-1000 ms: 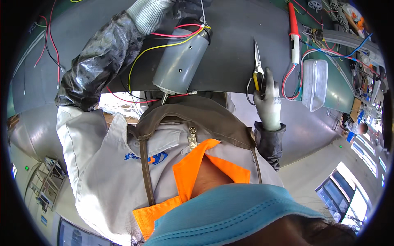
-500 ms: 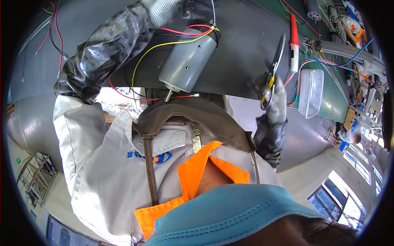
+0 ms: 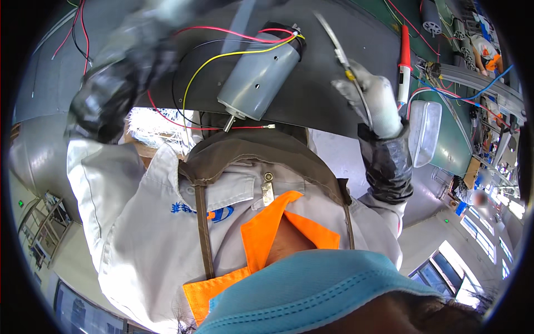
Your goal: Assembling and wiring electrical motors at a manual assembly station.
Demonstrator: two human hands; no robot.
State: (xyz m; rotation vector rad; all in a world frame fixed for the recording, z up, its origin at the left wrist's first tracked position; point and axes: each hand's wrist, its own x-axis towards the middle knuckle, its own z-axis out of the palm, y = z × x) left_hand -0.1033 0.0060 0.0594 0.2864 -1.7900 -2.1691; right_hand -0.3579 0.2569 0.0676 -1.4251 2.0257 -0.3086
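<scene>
A grey cylindrical motor (image 3: 258,78) lies on the dark work surface (image 3: 328,83), its shaft angled toward me. Red, yellow and black wires (image 3: 239,54) come off its far end and loop left. My right hand (image 3: 378,100), in a pale glove, is closed on a pair of scissors (image 3: 346,62); they appear nearly edge-on, blade pointing away, to the right of the motor. My left hand (image 3: 181,10) is a blur at the top edge, left of the motor, its fingers not readable. A pale blurred streak (image 3: 242,25) lies between that hand and the motor.
At right lie a red-and-white stick-shaped tool (image 3: 405,67) with a cord and a silvery metal tray (image 3: 425,133). Loose wires (image 3: 83,33) hang at the far left. More motors (image 3: 431,22) and a person (image 3: 486,53) are at the upper right.
My left hand has swung left, away from the motor's wired end. The white strip that stood up there is gone. My right hand has moved up a little with the scissors, now turned edge-on.
</scene>
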